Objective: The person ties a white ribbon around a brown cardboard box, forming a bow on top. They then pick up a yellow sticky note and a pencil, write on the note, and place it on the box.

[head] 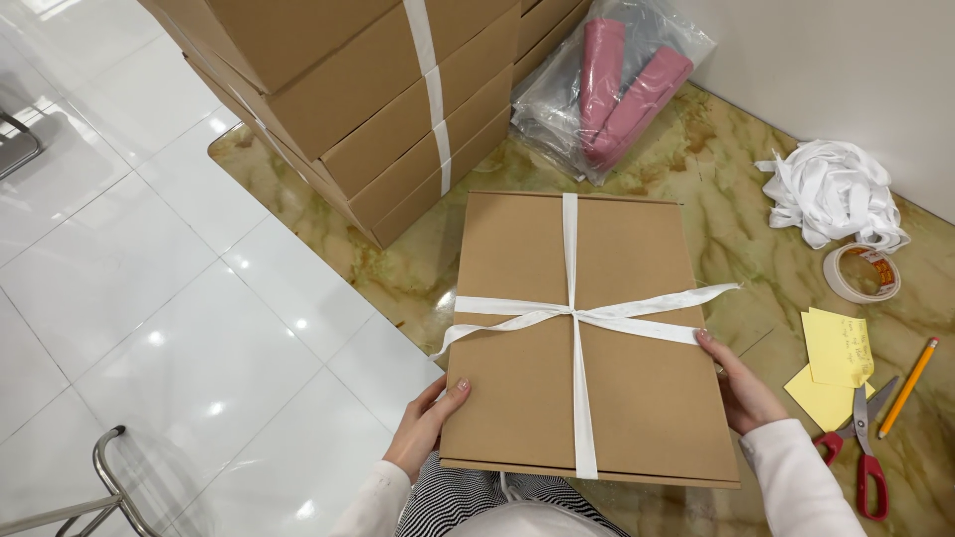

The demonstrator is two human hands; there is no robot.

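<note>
Marble table (pixel 726 199): both hands (pixel 423 428) (pixel 741 388) hold ribboned cardboard box (pixel 527 398).

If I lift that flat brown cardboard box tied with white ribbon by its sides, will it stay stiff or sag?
The flat brown cardboard box probably stays stiff: its edges look straight between the left hand and right hand. The white ribbon has loose tails, so it may slide. The box is likely fairly light, as fingertips alone steady it.

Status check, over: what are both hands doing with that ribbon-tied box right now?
Left hand and right hand grip opposite sides of flat cardboard box. White ribbon crossed and tied on top. Red-handled scissors lie beside right hand.
</note>
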